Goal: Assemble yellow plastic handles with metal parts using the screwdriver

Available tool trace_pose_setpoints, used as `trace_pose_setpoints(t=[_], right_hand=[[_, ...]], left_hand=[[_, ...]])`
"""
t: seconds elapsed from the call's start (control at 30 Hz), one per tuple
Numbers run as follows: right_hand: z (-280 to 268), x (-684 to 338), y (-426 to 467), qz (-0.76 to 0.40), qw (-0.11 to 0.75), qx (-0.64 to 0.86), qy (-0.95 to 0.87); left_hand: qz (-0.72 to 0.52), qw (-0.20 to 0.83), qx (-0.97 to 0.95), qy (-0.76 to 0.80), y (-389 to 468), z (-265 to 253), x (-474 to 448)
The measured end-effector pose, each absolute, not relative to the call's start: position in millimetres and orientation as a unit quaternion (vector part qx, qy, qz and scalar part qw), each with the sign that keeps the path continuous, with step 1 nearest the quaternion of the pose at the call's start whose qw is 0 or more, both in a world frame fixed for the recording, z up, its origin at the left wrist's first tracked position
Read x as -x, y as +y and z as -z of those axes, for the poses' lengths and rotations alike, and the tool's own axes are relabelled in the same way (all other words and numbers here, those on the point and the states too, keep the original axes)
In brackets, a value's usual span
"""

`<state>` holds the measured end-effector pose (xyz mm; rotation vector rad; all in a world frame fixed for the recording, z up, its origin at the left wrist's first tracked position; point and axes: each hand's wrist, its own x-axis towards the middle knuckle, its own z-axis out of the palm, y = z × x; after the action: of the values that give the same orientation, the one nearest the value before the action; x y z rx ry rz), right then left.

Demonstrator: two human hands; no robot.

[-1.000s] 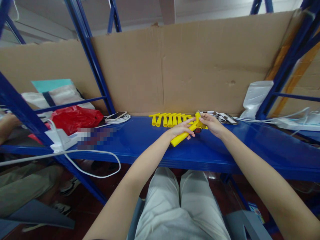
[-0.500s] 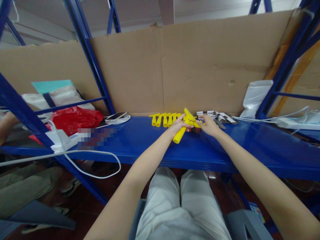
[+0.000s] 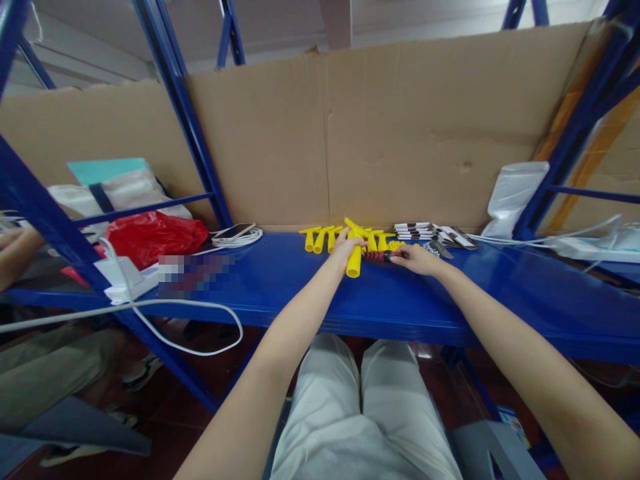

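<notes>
My left hand (image 3: 344,249) is closed around a yellow T-shaped scraper (image 3: 353,265), its hollow round handle pointing toward me. To the right, the fingers of my right hand (image 3: 419,260) are closed on the end of a screwdriver (image 3: 380,256) with a red and black handle. It lies level, low over the blue shelf, its far end close to the yellow scraper; whether they touch I cannot tell. Behind my hands stands a row of similar yellow scrapers (image 3: 310,240), partly hidden by my left hand. Smaller yellow pieces (image 3: 396,246) lie behind the screwdriver.
White packets with dark marks (image 3: 413,231) and flat metal blades (image 3: 440,248) lie at the back right of the blue shelf (image 3: 290,280). Leftward are a phone (image 3: 236,231) on a coiled white cable, a red bag (image 3: 155,237) and a power strip (image 3: 133,283). Cardboard (image 3: 400,133) walls the back.
My left hand has turned the yellow scraper more upright and moved it slightly left. My right hand has come away from the scraper's head and taken hold of the screwdriver.
</notes>
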<state>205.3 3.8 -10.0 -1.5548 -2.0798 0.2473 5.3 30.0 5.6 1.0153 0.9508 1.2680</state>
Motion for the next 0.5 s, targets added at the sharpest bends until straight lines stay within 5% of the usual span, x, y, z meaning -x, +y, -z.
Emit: trace_pose_setpoints(t=[0.17,0.5], right_hand=[[-2,-209,-1,-0.218,0.427,0.556,-0.679],[-17,-229,-2,-0.132,0.730,0.499,-0.447]], left_hand=[[-0.552,0.588,-0.424,0.412,28,-8,-4],[-0.493,0.598,-0.493,0.395,34,2,-8]])
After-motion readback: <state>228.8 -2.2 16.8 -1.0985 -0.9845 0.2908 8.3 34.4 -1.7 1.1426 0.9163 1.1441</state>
